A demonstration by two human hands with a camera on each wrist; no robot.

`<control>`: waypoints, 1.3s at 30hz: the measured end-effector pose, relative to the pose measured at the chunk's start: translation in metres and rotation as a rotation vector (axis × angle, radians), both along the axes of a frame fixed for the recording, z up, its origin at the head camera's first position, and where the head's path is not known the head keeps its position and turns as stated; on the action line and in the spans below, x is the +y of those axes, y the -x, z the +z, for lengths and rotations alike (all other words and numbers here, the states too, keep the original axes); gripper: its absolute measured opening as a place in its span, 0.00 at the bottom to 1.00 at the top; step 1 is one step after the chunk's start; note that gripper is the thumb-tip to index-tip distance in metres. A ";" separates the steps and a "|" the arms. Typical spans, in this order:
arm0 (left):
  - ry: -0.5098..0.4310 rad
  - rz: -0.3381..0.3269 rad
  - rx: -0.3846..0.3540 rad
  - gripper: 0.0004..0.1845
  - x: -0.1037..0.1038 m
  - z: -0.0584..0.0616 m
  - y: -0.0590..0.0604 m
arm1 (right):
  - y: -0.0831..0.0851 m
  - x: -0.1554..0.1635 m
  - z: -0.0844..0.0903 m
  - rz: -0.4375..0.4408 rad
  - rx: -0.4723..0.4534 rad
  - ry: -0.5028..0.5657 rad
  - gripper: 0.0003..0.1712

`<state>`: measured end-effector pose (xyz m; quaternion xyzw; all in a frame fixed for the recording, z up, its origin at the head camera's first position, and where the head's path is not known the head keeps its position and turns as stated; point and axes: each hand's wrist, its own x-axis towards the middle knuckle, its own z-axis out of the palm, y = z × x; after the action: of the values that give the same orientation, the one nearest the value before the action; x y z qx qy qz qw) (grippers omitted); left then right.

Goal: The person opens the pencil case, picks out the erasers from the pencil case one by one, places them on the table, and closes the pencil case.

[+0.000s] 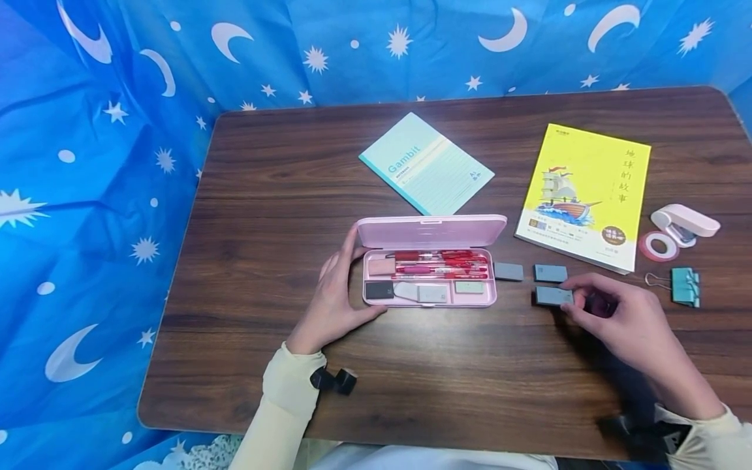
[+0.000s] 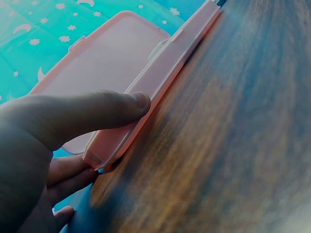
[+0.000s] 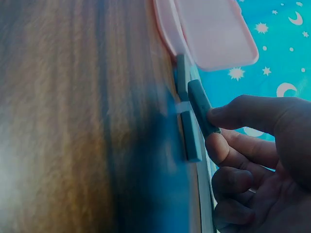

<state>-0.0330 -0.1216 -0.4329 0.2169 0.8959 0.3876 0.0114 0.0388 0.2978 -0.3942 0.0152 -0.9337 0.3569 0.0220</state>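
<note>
A pink pencil case lies with its lid raised in the middle of the table. My left hand grips its left end, the thumb along the front wall and the other fingers at the back. Inside are several red pens, a black eraser, a pink block, a white eraser and a pale green one. Between thumb and fingertips, my right hand pinches a blue-grey eraser, held just above the table. Two similar erasers lie near it, one blue-grey, one grey beside the case.
Behind the case lies a light blue notebook. A yellow book is at the back right. Farther right are a pink stapler, a roll of tape and a teal binder clip. A blue curtain borders the table.
</note>
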 end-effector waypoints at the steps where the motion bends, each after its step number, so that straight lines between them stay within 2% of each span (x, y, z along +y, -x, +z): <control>1: 0.001 0.001 0.000 0.75 0.000 0.000 0.000 | 0.000 0.001 -0.001 -0.001 -0.001 -0.005 0.14; 8: 0.001 -0.003 0.016 0.75 -0.002 0.001 0.001 | 0.002 0.002 -0.007 0.007 0.000 -0.036 0.13; 17: 0.013 -0.003 0.021 0.75 -0.003 0.001 0.000 | 0.004 0.004 -0.009 -0.003 -0.044 -0.095 0.12; 21: 0.010 -0.005 0.008 0.75 -0.002 0.000 -0.001 | 0.003 0.003 -0.003 -0.021 -0.037 -0.122 0.12; 24: 0.009 -0.006 0.006 0.75 -0.001 -0.001 -0.002 | 0.003 -0.003 0.006 -0.034 -0.008 -0.102 0.12; 30: 0.008 -0.004 0.019 0.75 -0.001 -0.001 -0.001 | 0.017 -0.042 0.022 0.043 0.054 0.074 0.11; 34: 0.014 -0.005 0.023 0.75 -0.001 -0.002 0.000 | 0.035 -0.082 0.020 0.121 0.037 0.168 0.09; 39: 0.015 -0.007 0.015 0.75 -0.001 -0.001 0.000 | 0.054 -0.132 0.009 0.214 -0.008 0.232 0.09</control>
<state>-0.0328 -0.1230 -0.4339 0.2228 0.8981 0.3791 0.0077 -0.0157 0.1662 -0.3847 0.1105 -0.8793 0.4630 -0.0182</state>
